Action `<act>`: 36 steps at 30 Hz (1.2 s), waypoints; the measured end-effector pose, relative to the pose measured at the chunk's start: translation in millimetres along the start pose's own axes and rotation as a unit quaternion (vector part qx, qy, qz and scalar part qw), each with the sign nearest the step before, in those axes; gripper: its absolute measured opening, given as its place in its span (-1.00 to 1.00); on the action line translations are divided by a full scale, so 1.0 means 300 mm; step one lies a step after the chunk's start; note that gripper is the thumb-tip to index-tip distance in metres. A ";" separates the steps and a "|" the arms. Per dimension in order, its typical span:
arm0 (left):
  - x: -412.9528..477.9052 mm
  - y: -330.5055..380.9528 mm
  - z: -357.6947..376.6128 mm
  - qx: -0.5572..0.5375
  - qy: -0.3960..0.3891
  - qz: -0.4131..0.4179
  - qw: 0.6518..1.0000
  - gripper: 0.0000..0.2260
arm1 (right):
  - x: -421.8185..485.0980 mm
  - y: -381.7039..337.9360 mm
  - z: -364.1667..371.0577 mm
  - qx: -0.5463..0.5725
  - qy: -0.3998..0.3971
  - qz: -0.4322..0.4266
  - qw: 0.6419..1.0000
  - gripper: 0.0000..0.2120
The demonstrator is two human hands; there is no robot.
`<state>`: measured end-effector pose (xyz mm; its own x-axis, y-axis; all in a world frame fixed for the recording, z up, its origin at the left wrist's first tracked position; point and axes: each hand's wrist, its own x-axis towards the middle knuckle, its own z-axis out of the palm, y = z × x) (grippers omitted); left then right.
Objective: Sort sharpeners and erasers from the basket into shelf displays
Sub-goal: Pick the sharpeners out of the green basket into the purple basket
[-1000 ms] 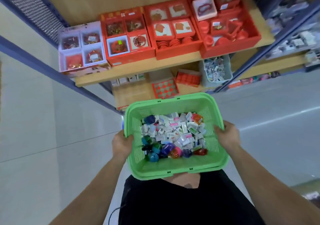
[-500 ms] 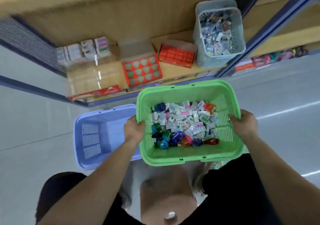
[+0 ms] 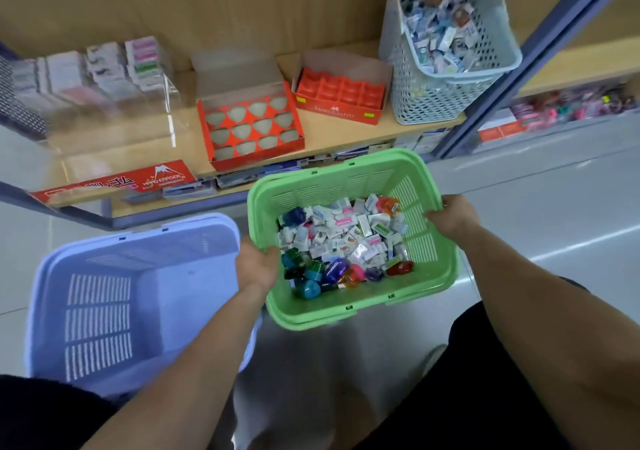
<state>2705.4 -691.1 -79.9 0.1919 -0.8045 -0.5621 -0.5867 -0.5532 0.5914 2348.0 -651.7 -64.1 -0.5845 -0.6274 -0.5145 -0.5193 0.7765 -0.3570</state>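
Item one, the green basket (image 3: pixel 332 186): I found it held off the floor in front of the low shelf (image 3: pixel 332 134), just right of an empty lilac basket (image 3: pixel 138 297). I judged its slotted plastic walls to be light and fairly stiff but likely to flex, so the thick rolled rim was the sound place to hold it, one side each, kept level. Contents: wrapped white erasers (image 3: pixel 346 238) heaped across the middle and far side, and coloured translucent sharpeners (image 3: pixel 332 271) bunched along the near edge. I took the erasers for light and slick in their film, best pinched across the short sides. The sharpeners looked hard and smooth and seemed apt to roll, so they wanted a firm pinch across the body. Left hand (image 3: pixel 258 264): fingers curled over the basket's left rim, gripping it. Right hand (image 3: pixel 452 219): clenched on the right rim near the far corner. Neither hand held anything else. Destinations noted on the shelf: a red tray (image 3: pixel 256 158) with empty triangular wells and a red box (image 3: pixel 341 108) with empty square wells. A grey basket (image 3: pixel 433 96) of small packets stood at the right end.
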 end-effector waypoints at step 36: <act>0.316 -0.040 0.362 0.141 -0.058 0.079 0.985 -0.59 | 0.208 -0.032 0.528 -0.074 -0.042 -0.151 0.985 -0.71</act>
<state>2645.1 -737.3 -203.2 -0.0015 -0.8362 -0.5485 -0.8000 -0.3281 0.5023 2415.2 -689.1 -216.4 -0.3384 -0.8168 -0.4673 -0.7504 0.5338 -0.3898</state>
